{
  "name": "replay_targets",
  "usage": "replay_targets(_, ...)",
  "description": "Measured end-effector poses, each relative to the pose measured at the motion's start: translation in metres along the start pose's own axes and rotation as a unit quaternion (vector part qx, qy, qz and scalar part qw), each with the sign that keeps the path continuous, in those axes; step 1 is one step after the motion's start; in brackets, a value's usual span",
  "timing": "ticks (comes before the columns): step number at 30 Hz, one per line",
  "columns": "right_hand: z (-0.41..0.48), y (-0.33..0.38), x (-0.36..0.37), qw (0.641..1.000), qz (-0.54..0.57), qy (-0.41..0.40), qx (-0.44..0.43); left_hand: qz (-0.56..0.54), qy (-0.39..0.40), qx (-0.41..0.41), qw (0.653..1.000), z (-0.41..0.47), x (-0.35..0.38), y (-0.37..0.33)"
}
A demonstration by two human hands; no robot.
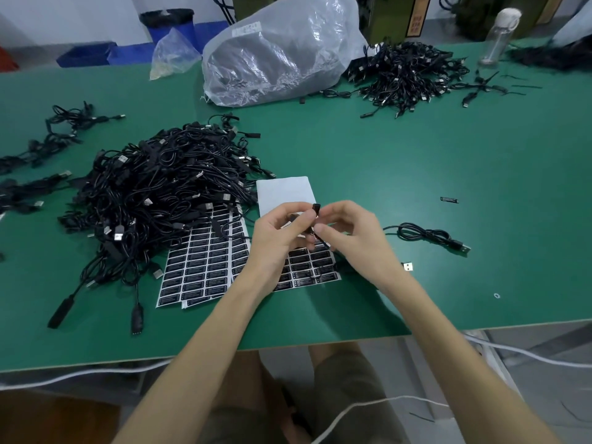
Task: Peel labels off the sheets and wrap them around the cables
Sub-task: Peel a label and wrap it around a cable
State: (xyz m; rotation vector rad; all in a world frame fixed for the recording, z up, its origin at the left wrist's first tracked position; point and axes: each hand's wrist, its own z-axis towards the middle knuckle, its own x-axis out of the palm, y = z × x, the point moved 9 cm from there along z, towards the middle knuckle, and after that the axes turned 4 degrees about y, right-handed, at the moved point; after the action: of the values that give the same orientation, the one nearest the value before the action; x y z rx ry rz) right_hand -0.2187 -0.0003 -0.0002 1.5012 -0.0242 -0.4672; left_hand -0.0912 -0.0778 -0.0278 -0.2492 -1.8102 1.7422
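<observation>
Head view looks down on two bare hands held close together over the green worktop [416, 174]. The left hand [280, 240] pinches the plug end of a thin black cable [316, 207]. The right hand [352, 238] closes its grip on the same cable just below. Under the hands lie white sheets of black rectangular labels [205, 261], and a big heap of black cables [160, 193] partly covers them on the left. A blank white sheet [285, 192] lies behind the hands. One coiled black cable [429, 237] rests alone to the right.
</observation>
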Motion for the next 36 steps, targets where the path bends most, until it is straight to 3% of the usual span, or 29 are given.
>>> replay_targets(5,0.002,-0.008,0.001,0.988,0.123,-0.095,0.018,-0.010,0.025,0.003,1.000,-0.001,0.003,0.002)
replay_targets(10,0.001,-0.014,0.007,0.986,0.151,-0.071,0.023,-0.017,0.002,-0.008,1.000,0.000,-0.001,0.003)
replay_targets(17,-0.001,-0.017,-0.002,0.972,0.212,-0.104,0.008,-0.015,0.015,-0.012,1.000,0.000,0.000,0.005)
replay_targets(27,-0.017,0.019,0.003,0.983,0.000,-0.134,-0.126,-0.009,-0.004,0.003,1.000,0.001,-0.002,0.003)
replay_targets(36,-0.014,0.016,0.008,0.985,0.055,-0.130,-0.097,-0.034,0.016,0.007,0.999,-0.002,-0.001,0.000)
